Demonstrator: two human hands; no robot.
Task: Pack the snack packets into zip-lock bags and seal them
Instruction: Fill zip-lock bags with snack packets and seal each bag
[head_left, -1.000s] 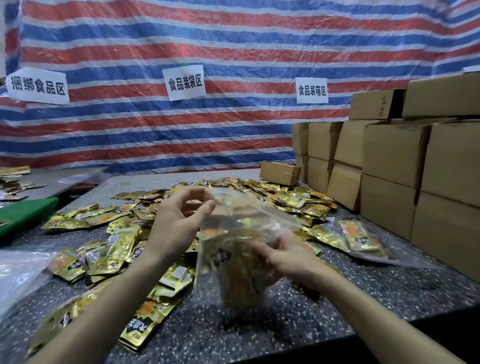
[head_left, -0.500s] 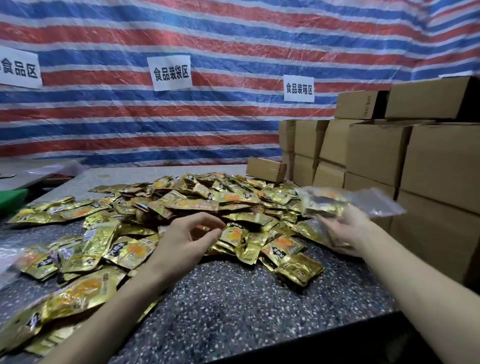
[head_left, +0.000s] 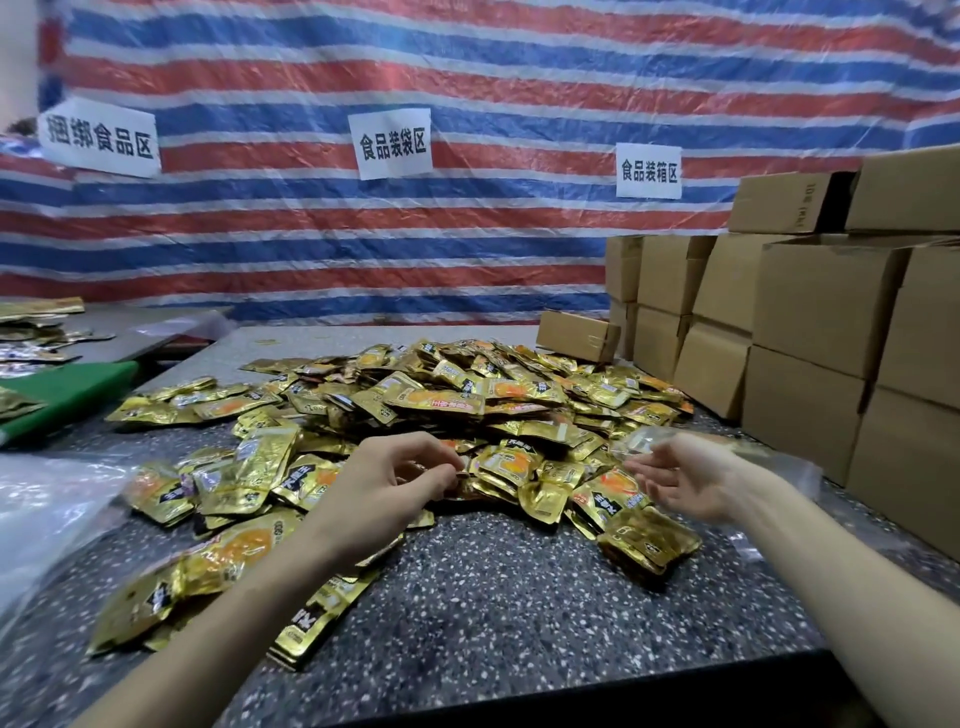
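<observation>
A big heap of gold snack packets covers the speckled table. My left hand hovers at the heap's near edge with fingers loosely curled; its fingertips touch a packet's edge and nothing is lifted. My right hand is to the right, palm turned left, fingers relaxed and holding nothing. Just behind its wrist a clear zip-lock bag with packets inside lies on the table beside the boxes. Whether that bag's zip is closed cannot be made out.
Stacked cardboard boxes wall off the right side, and a small box lies behind the heap. Clear plastic lies at the left edge, near a green board. A striped tarp with paper signs hangs behind.
My right hand carried the filled bag from the middle to the right, by the boxes, and let it go. My left hand dropped to the packet heap.
</observation>
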